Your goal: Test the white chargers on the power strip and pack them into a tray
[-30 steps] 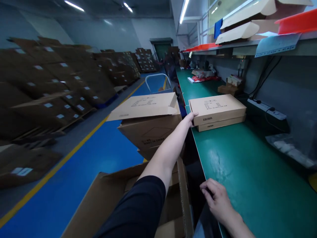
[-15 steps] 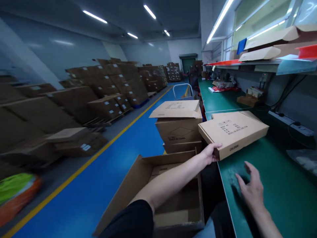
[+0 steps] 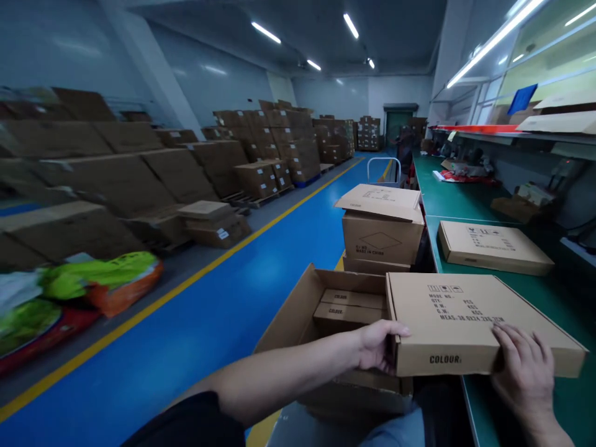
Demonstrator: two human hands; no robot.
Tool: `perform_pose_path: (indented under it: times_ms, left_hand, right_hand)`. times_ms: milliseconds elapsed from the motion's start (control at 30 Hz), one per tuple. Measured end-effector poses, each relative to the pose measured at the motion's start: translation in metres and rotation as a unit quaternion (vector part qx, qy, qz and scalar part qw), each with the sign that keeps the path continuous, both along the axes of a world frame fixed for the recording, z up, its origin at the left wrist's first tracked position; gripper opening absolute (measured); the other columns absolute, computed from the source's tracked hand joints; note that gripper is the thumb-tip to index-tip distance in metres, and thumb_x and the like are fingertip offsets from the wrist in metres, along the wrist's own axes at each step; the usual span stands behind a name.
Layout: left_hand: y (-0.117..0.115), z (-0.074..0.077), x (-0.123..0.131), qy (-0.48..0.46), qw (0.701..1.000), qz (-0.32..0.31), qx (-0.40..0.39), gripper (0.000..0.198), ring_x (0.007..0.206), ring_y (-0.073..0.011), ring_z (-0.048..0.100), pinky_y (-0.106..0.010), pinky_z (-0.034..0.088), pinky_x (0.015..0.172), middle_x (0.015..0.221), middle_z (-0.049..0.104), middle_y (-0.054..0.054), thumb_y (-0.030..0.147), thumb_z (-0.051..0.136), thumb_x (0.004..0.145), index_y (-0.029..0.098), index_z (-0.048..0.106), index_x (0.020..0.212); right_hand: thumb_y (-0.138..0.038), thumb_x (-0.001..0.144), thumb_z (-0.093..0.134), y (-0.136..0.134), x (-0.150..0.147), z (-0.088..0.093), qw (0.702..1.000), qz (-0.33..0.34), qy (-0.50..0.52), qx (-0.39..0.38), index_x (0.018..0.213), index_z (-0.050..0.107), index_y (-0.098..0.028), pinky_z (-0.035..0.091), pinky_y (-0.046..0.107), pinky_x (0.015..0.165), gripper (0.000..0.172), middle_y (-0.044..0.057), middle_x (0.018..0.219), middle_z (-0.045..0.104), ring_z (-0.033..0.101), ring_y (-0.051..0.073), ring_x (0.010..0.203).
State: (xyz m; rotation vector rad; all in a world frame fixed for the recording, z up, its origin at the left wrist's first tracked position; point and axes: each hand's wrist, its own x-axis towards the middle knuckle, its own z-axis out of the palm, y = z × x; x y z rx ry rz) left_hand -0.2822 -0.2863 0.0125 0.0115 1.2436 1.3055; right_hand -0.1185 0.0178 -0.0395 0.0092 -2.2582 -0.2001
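1. Open carton (image 3: 291, 316) holds two flat boxes (image 3: 347, 308) lying inside.
2. Left hand (image 3: 375, 344) grips the held box's left edge, thumb on top.
3. Held box (image 3: 447, 329) spans the carton's right side and the bench edge.
4. Lone box (image 3: 493, 247) lies farther along the green bench (image 3: 570, 292).
5. Right hand (image 3: 524, 372) presses spread fingers onto the held box's top.

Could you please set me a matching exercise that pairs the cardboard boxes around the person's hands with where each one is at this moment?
Column one:
1. Flat box printed COLOUR
2. Open carton
3. Second flat box
4. Carton printed MADE IN CHINA

Column two:
A. Lying on the green workbench
B. Holding flat boxes inside
C. Stacked beneath a folded box
D. Between the left hand and right hand

Pairs: 1-D, 2-B, 3-A, 4-C.
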Motion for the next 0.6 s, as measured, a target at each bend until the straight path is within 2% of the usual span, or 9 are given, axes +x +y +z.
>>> perform_pose_path:
  times_ms: [100, 167, 233, 300, 400, 467, 500, 533, 600]
  left_hand:
    - [-0.013, 0.026, -0.021, 0.102, 0.992, -0.070, -0.027, 0.069, 0.071, -0.0213, 0.061, -0.034, 0.050, 0.064, 0.095, 0.069, -0.009, 0.071, 0.068, 0.070, 0.021, 0.063, 0.117]
    - [-0.022, 0.055, -0.038, 0.279, 0.949, -0.106, -0.099, 0.071, 0.075, -0.0263, 0.064, -0.040, 0.053, 0.070, 0.098, 0.069, -0.012, 0.080, 0.060, 0.075, 0.020, 0.064, 0.113]
    - [-0.024, 0.084, -0.048, 0.498, 0.851, -0.083, -0.142, 0.069, 0.099, -0.0361, 0.066, -0.048, 0.052, 0.088, 0.113, 0.068, -0.017, 0.078, 0.061, 0.078, 0.019, 0.065, 0.114]
    - [-0.013, 0.103, -0.046, 0.657, 0.745, -0.052, -0.103, 0.072, 0.125, -0.0422, 0.056, -0.051, 0.043, 0.106, 0.133, 0.062, -0.019, 0.074, 0.067, 0.077, 0.022, 0.061, 0.126]
    - [0.029, 0.105, -0.026, 0.771, 0.623, -0.126, -0.026, 0.097, 0.136, -0.0442, 0.046, -0.053, 0.034, 0.115, 0.148, 0.051, -0.023, 0.064, 0.082, 0.071, 0.019, 0.045, 0.148]
    - [0.065, 0.096, -0.012, 0.823, 0.533, -0.193, -0.042, 0.105, 0.130, -0.0450, 0.049, -0.054, 0.037, 0.109, 0.146, 0.049, -0.031, 0.047, 0.086, 0.070, 0.006, 0.036, 0.153]
    - [0.082, 0.090, -0.007, 0.842, 0.497, -0.203, -0.061, 0.101, 0.124, -0.0433, 0.052, -0.052, 0.041, 0.104, 0.142, 0.050, -0.033, 0.037, 0.084, 0.073, 0.000, 0.034, 0.152]
    - [0.096, 0.086, -0.006, 0.856, 0.470, -0.203, -0.075, 0.093, 0.118, -0.0408, 0.055, -0.050, 0.044, 0.097, 0.137, 0.053, -0.033, 0.030, 0.080, 0.075, -0.004, 0.035, 0.149]
    - [0.115, 0.082, -0.009, 0.872, 0.445, -0.186, -0.080, 0.076, 0.109, -0.0350, 0.058, -0.045, 0.046, 0.087, 0.124, 0.058, -0.029, 0.022, 0.072, 0.076, -0.004, 0.043, 0.141]
  right_hand:
    - [-0.014, 0.079, 0.057, -0.006, -0.010, 0.030, 0.999, -0.001, -0.026, 0.024, 0.136, 0.052, -0.018, 0.044, 0.054, 0.102, 0.057, 0.016, 0.122, 0.069, 0.064, 0.034, 0.111]
    - [-0.012, 0.077, 0.055, -0.012, -0.021, 0.052, 0.998, -0.009, -0.050, 0.038, 0.131, 0.055, -0.019, 0.043, 0.050, 0.097, 0.054, 0.014, 0.119, 0.070, 0.063, 0.033, 0.108]
    - [-0.010, 0.075, 0.055, -0.020, -0.034, 0.070, 0.996, -0.026, -0.071, 0.049, 0.127, 0.057, -0.019, 0.041, 0.048, 0.095, 0.052, 0.013, 0.114, 0.071, 0.062, 0.032, 0.105]
    - [-0.009, 0.075, 0.054, -0.028, -0.049, 0.084, 0.994, -0.043, -0.080, 0.058, 0.125, 0.058, -0.018, 0.039, 0.047, 0.092, 0.051, 0.012, 0.110, 0.071, 0.061, 0.031, 0.101]
    - [-0.011, 0.075, 0.056, -0.040, -0.069, 0.097, 0.992, -0.047, -0.087, 0.074, 0.124, 0.060, -0.015, 0.039, 0.047, 0.089, 0.049, 0.014, 0.107, 0.071, 0.060, 0.031, 0.098]
    - [-0.014, 0.078, 0.056, -0.046, -0.080, 0.102, 0.992, -0.037, -0.097, 0.074, 0.127, 0.061, -0.014, 0.039, 0.047, 0.088, 0.049, 0.014, 0.109, 0.071, 0.060, 0.032, 0.099]
    - [-0.015, 0.080, 0.056, -0.048, -0.085, 0.104, 0.992, -0.032, -0.100, 0.068, 0.128, 0.061, -0.014, 0.040, 0.048, 0.089, 0.049, 0.015, 0.110, 0.071, 0.060, 0.032, 0.099]
    - [-0.016, 0.081, 0.057, -0.049, -0.089, 0.105, 0.993, -0.029, -0.101, 0.058, 0.130, 0.060, -0.013, 0.040, 0.048, 0.091, 0.049, 0.015, 0.110, 0.071, 0.061, 0.032, 0.100]
    - [-0.016, 0.082, 0.057, -0.049, -0.095, 0.107, 0.995, -0.021, -0.093, 0.037, 0.135, 0.058, -0.011, 0.042, 0.051, 0.098, 0.053, 0.016, 0.111, 0.071, 0.062, 0.032, 0.102]
